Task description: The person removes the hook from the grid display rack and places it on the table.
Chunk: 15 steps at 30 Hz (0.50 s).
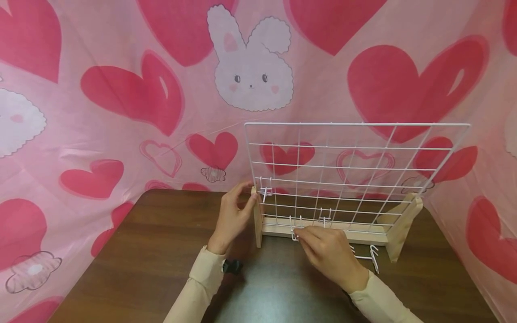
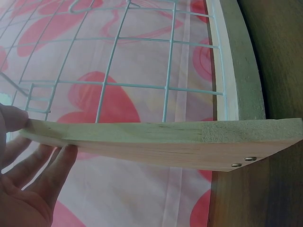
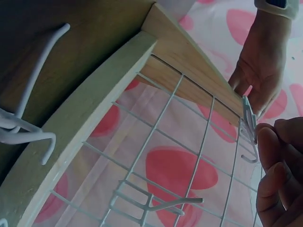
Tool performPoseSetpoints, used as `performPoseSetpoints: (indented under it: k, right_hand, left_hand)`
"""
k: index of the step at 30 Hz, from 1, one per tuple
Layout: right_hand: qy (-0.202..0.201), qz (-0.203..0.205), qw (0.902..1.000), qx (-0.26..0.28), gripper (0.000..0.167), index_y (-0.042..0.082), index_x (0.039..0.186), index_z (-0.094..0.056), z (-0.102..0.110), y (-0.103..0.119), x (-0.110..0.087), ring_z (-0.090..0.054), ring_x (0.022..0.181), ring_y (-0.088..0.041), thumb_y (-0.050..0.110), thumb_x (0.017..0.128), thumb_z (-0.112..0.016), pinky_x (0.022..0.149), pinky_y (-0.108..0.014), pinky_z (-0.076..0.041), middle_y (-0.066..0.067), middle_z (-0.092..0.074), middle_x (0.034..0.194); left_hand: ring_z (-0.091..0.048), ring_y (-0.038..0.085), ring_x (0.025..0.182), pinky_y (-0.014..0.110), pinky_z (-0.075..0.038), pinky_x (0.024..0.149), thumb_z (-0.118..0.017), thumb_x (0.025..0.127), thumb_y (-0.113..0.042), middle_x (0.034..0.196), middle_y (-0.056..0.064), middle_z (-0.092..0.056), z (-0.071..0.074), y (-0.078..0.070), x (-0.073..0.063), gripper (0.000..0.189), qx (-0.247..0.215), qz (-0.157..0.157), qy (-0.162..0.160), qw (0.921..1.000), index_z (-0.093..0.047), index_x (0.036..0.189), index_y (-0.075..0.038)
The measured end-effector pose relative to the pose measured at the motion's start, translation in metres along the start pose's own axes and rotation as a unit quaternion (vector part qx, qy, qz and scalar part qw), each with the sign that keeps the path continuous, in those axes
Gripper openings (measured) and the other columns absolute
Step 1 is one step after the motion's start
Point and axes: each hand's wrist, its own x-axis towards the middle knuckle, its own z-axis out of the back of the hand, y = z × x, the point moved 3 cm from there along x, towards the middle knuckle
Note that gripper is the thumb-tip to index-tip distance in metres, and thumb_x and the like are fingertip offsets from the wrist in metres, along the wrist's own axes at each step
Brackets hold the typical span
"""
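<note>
A white wire grid panel [image 1: 343, 169] stands upright in a wooden base, between two wooden side pieces. My left hand [image 1: 235, 213] pinches the upper end of the left side piece [image 2: 142, 149], thumb on its edge and fingers against the outer face. In my right hand [image 1: 331, 255], thumb and fingertips pinch a small white wire hook [image 3: 249, 124], in front of the grid's lower left part in the head view. One hook [image 1: 265, 191] hangs on the grid near the left hand, and another hook [image 1: 324, 218] hangs low near the middle.
More white hooks [image 1: 368, 257] lie on the brown table [image 1: 161, 264], right of and partly behind the right hand. The right side piece [image 1: 404, 229] stands beyond them. A pink heart-patterned cloth [image 1: 121, 27] hangs behind and along the sides.
</note>
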Motion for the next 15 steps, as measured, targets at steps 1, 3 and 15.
performPoseSetpoints:
  k: [1, 3, 15]
  right_hand:
    - [0.0, 0.001, 1.0, -0.002, 0.033, 0.009, 0.094, -0.078, -0.0004, -0.0002, -0.0007, -0.074, 0.069, -0.012, 0.02, 0.108, -0.05, 0.056, -0.032, -0.058, 0.002, -0.077, 0.081]
    - [-0.002, 0.005, 1.0, -0.003, 0.022, 0.01, 0.095, -0.078, -0.0006, -0.0006, -0.0014, -0.073, 0.068, -0.011, 0.015, 0.102, -0.058, 0.054, -0.031, -0.056, 0.003, -0.077, 0.08]
    - [0.041, -0.003, 0.9991, -0.013, 0.012, 0.012, 0.095, -0.078, -0.0059, -0.0025, -0.0087, -0.074, 0.07, -0.011, 0.007, 0.084, -0.074, 0.055, -0.03, -0.056, 0.004, -0.079, 0.083]
  left_hand:
    - [-0.074, 0.025, 0.097, 0.029, -0.065, 0.075, -0.071, 0.097, -0.006, 0.11, 0.022, -0.075, 0.0, 0.0, 0.0, 0.029, 0.001, 0.0, -0.001, 1.0, -0.068, 0.126, -0.002]
    - [-0.074, 0.025, 0.098, 0.028, -0.065, 0.076, -0.071, 0.097, -0.004, 0.11, 0.02, -0.075, 0.0, -0.0002, 0.0, 0.029, 0.001, 0.004, -0.001, 1.0, -0.069, 0.126, -0.003]
    - [-0.074, 0.023, 0.098, 0.024, -0.064, 0.075, -0.071, 0.097, -0.006, 0.111, 0.018, -0.075, 0.0001, 0.0005, 0.0, 0.029, 0.005, 0.006, -0.001, 1.0, -0.069, 0.126, -0.004]
